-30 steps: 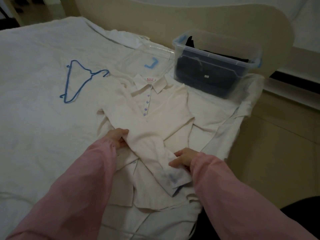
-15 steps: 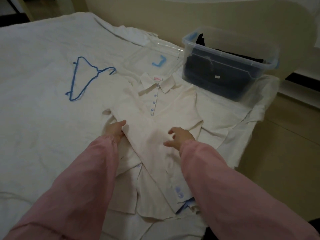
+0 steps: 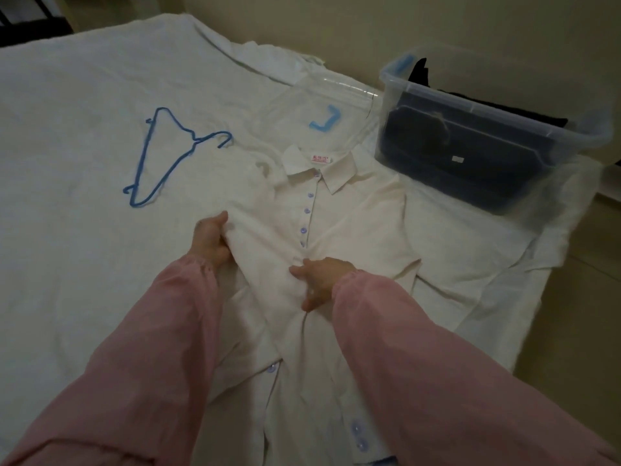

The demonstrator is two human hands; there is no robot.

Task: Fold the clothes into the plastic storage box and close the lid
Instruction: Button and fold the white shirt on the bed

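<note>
A white button-up shirt [image 3: 356, 216] with lilac buttons lies face up on the bed, collar away from me. One sleeve is folded diagonally across its front. My left hand [image 3: 210, 242] grips the fold at the shirt's left edge. My right hand [image 3: 321, 280] presses flat on the folded sleeve near the middle, fingers spread. The clear plastic storage box [image 3: 497, 129] stands at the bed's far right corner with dark folded clothes inside. Its clear lid [image 3: 322, 102] with a blue clip lies flat on the bed left of the box.
A blue wire hanger [image 3: 161, 163] lies on the white sheet [image 3: 67, 196] to the left of the shirt. The bed's right edge drops to a tan floor [image 3: 578, 297]. A beige wall runs behind the box.
My right hand has moved from the sleeve cuff up to the middle of the shirt and flattened on it. My left hand stays at the left fold.
</note>
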